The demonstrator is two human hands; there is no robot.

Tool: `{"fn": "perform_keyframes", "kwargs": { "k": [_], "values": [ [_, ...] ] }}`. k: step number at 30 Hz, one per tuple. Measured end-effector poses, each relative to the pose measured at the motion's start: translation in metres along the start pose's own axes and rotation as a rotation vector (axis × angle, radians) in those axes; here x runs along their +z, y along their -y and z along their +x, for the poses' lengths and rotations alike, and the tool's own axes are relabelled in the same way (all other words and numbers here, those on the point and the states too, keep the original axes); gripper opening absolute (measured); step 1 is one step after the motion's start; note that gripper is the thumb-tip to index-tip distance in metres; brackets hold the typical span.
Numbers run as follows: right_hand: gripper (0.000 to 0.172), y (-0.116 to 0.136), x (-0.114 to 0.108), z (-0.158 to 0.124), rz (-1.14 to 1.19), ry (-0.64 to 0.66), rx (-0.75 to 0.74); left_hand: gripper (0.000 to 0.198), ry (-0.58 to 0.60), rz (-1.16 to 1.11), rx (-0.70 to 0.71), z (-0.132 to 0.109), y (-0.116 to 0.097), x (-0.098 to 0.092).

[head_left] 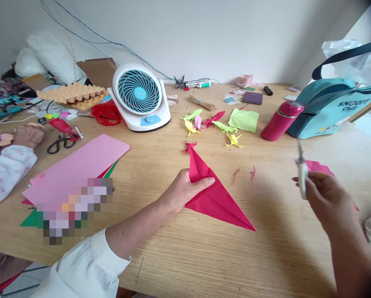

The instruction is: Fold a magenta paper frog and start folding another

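Observation:
My left hand (194,188) grips a folded red paper (218,198) by its left side, thumb lying on top. The paper forms a large triangle with creases, one point toward the back and one toward the right. Off to the right, my right hand (323,198) is closed round the white handle of small scissors (302,176), blades pointing up and slightly blurred. Behind that hand lies another piece of red paper (320,167), partly hidden. A small red folded figure (190,147) rests just beyond the triangle's top point.
Beyond stand a fan (139,97), a red bottle (283,121) and a blue bag (324,107). Folded paper figures (234,140) lie mid-table near a green sheet (243,120). At left are pink paper sheets (82,161), black-handled scissors (61,142) and another person's hand (28,134).

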State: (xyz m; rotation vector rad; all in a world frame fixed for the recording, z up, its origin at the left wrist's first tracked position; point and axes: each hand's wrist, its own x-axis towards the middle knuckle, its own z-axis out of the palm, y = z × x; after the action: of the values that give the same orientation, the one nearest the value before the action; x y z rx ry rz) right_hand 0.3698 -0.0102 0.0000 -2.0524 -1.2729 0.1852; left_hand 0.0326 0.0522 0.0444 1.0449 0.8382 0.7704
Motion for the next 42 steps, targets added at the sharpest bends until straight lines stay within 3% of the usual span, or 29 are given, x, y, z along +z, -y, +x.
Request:
{"fn": "perform_keyframes", "kwargs": {
  "k": [2,6,9,14,21,29,42],
  "values": [
    [0.048,0.024,0.014,-0.015,0.33,0.288,-0.041,0.027,-0.008,0.003,0.0,0.0,0.0,0.001],
    [0.035,0.068,0.033,-0.049,0.463,0.643,-0.153,0.025,-0.044,-0.016,-0.004,-0.002,0.001,0.003],
    [0.027,0.085,0.035,-0.066,0.501,0.739,-0.177,0.023,-0.028,-0.105,-0.05,-0.005,0.0,0.005],
    [0.025,0.094,0.032,-0.075,0.584,0.837,-0.157,0.026,-0.004,-0.249,-0.178,-0.009,-0.004,0.009],
    [0.02,0.098,0.028,-0.081,0.509,0.929,-0.243,0.027,-0.12,-0.01,-0.054,-0.008,-0.003,0.01],
    [0.013,0.097,0.03,-0.082,0.353,0.894,-0.296,0.029,-0.096,0.244,0.008,-0.004,-0.003,0.0],
    [0.017,0.093,0.03,-0.086,0.253,0.731,-0.456,0.019,0.014,0.086,-0.009,-0.007,-0.005,-0.001]
  ]
}}
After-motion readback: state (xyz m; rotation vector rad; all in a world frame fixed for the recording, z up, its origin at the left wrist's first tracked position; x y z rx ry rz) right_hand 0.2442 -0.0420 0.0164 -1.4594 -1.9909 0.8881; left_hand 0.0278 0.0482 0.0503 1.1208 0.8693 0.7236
